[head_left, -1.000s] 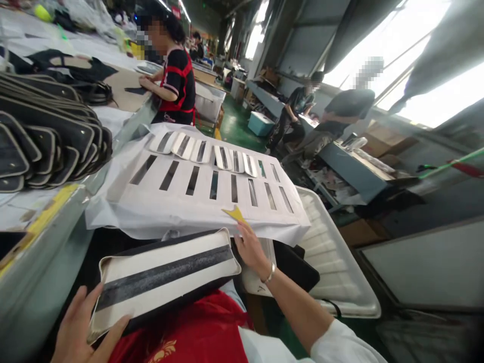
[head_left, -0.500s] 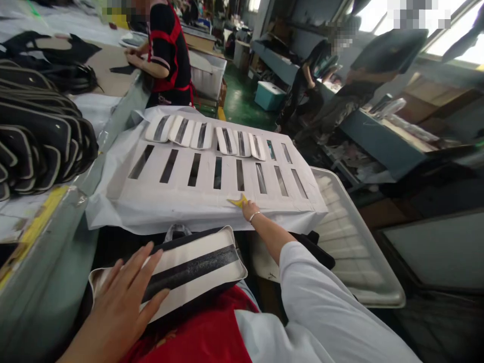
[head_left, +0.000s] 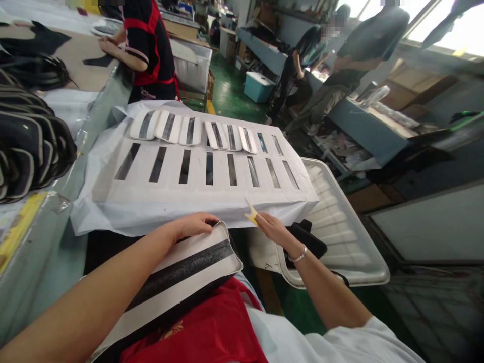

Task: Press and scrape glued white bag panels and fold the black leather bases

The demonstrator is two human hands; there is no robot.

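Across my lap lies a long black bag [head_left: 196, 264] whose upward face is white with a black band down its middle. My left hand [head_left: 194, 224] is closed over its far edge, near the right-hand corner, and my forearm crosses above the bag. My right hand [head_left: 274, 229] holds small yellow thread snips [head_left: 251, 216] to the right of that corner, apart from the bag. The snips' two points stand apart in a V, pointing away to the left. The fingertips of my left hand are partly hidden behind the bag's edge.
Ahead, a white-covered board [head_left: 170, 194] with rows of slots carries several white striped panels [head_left: 172, 126]. A white plastic bin [head_left: 340, 242] stands at right. Stacked black pieces [head_left: 34, 146] lie on the left bench. A co-worker [head_left: 147, 50] stands beyond; others are at the right.
My left hand has moved from lying spread over the bag's left part to its far edge. My right hand has drawn the snips back from the board, toward the bag.
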